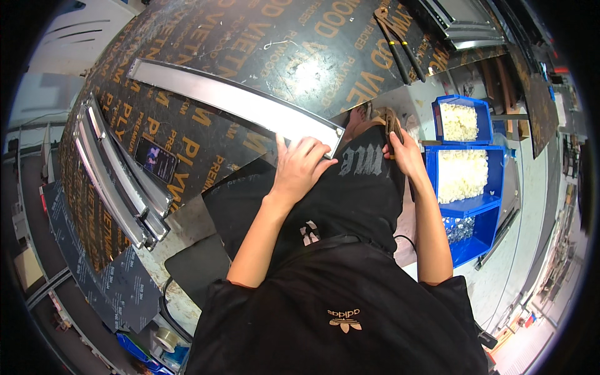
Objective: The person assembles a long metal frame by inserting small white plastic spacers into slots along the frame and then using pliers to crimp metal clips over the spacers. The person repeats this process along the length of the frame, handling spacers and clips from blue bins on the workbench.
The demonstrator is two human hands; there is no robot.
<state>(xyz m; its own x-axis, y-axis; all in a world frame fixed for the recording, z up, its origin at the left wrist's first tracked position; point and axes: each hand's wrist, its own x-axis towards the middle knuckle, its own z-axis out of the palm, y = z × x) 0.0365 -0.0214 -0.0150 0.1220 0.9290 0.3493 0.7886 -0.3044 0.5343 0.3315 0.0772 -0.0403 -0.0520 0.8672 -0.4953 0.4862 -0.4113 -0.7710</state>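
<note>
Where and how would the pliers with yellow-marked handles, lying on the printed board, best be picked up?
Probably by both handles together, coming from the person's side. The pliers lie with their head pointing away and their slightly spread handles running toward the near edge of the board, within easy approach.

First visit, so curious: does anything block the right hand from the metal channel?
Nothing visible stands between the right hand, holding a hand tool, and the metal channel, whose near end the left hand touches.
</note>
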